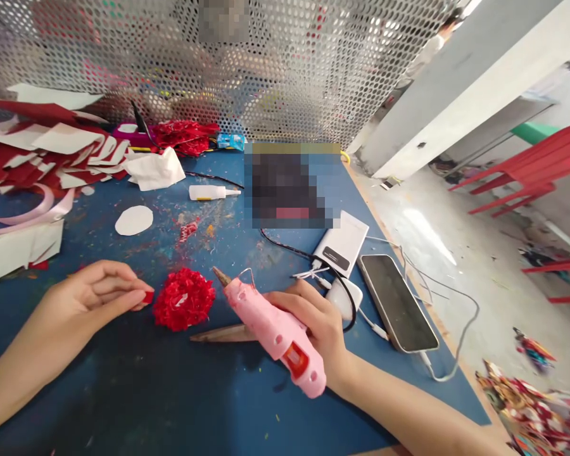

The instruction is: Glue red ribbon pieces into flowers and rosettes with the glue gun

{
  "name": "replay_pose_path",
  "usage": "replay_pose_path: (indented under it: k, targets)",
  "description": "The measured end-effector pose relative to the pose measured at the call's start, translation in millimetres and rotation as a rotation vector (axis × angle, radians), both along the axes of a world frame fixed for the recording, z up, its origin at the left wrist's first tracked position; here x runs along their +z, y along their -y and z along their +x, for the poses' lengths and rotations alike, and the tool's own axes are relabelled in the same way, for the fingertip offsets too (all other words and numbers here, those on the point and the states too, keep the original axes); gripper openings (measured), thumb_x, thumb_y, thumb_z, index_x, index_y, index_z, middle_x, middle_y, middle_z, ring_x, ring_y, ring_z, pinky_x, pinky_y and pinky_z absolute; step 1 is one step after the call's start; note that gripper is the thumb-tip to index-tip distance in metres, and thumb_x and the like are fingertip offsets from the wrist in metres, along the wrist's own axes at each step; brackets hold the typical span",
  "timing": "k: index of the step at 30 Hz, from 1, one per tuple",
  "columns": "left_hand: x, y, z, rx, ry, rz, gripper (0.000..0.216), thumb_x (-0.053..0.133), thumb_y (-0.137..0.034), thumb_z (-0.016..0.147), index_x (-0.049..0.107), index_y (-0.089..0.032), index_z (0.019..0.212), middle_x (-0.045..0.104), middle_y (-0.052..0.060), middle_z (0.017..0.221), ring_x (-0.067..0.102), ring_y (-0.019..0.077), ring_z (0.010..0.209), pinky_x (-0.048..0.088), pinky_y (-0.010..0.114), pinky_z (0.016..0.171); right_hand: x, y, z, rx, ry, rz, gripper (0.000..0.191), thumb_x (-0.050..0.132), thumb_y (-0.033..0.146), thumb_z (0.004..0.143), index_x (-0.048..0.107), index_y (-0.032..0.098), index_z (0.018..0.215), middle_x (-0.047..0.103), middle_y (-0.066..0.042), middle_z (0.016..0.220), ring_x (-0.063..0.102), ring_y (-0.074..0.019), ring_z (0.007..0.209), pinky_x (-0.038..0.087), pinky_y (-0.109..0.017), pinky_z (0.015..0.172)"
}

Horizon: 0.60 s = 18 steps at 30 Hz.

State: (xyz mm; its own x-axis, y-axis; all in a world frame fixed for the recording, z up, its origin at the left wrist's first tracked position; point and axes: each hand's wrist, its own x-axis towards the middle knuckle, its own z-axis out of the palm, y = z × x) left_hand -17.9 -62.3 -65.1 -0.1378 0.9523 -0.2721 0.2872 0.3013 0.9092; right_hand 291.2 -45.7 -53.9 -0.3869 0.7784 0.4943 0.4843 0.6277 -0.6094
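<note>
My right hand [320, 320] is wrapped round the handle of a pink hot glue gun [278, 332], its nozzle aimed up and to the left. Between the thumb and fingers of my left hand [102, 294] is a small red piece [148, 297], too small to tell its kind. A round ruffled red flower [183, 299] lies on the blue table between my hands, just right of the left fingertips and apart from the nozzle. Partly hidden under the glue gun is a pointed blade, perhaps of scissors [221, 335].
At left lie red and white scraps [83, 149] and a white disc [133, 220]. Farther back is a small white bottle [209, 192]. A power bank [341, 244], a phone [399, 303] and cables sit at right. A perforated metal screen [275, 76] borders the table's far side.
</note>
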Motion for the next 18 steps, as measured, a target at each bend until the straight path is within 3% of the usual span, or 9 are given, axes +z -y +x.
replay_pose_path:
  k: [4, 11, 14, 18]
  targets:
    - [-1.2, -5, 22, -0.074, 0.058, -0.117, 0.031, 0.070, -0.039, 0.072, 0.050, -0.022, 0.090, 0.070, 0.002, 0.089, 0.067, 0.0193, 0.087, 0.053, 0.024, 0.074, -0.8, 0, -2, 0.006, 0.026, 0.041, 0.018, 0.050, 0.013, 0.082, 0.063, 0.017, 0.094, 0.058, -0.003, 0.071, 0.055, -0.0112, 0.059, 0.045, -0.023, 0.051]
    - [-3.1, -19, 63, -0.171, 0.399, -0.053, 0.025, 0.071, -0.028, 0.074, 0.050, -0.021, 0.086, 0.069, 0.000, 0.089, 0.065, 0.0123, 0.087, 0.052, 0.020, 0.076, 4.5, -3, 5, -0.022, 0.134, 0.164, 0.016, 0.050, 0.018, 0.086, 0.064, 0.017, 0.094, 0.060, -0.003, 0.070, 0.056, -0.0117, 0.060, 0.046, -0.024, 0.052]
    - [0.5, -25, 73, -0.147, 0.527, -0.026, 0.025, 0.071, -0.023, 0.075, 0.050, -0.021, 0.089, 0.067, -0.004, 0.084, 0.065, 0.0084, 0.081, 0.052, 0.016, 0.074, 3.5, -2, 10, -0.031, 0.181, 0.175, 0.018, 0.049, 0.017, 0.086, 0.064, 0.019, 0.096, 0.060, -0.004, 0.075, 0.059, -0.0127, 0.064, 0.048, -0.025, 0.055]
    - [3.3, -26, 71, -0.043, 0.520, 0.017, 0.028, 0.070, -0.020, 0.074, 0.046, -0.021, 0.089, 0.068, -0.005, 0.080, 0.066, 0.0084, 0.074, 0.054, 0.018, 0.071, -4.3, -5, 12, 0.014, 0.179, 0.232, 0.016, 0.049, 0.015, 0.085, 0.065, 0.018, 0.087, 0.057, -0.005, 0.079, 0.059, -0.0114, 0.065, 0.049, -0.023, 0.055]
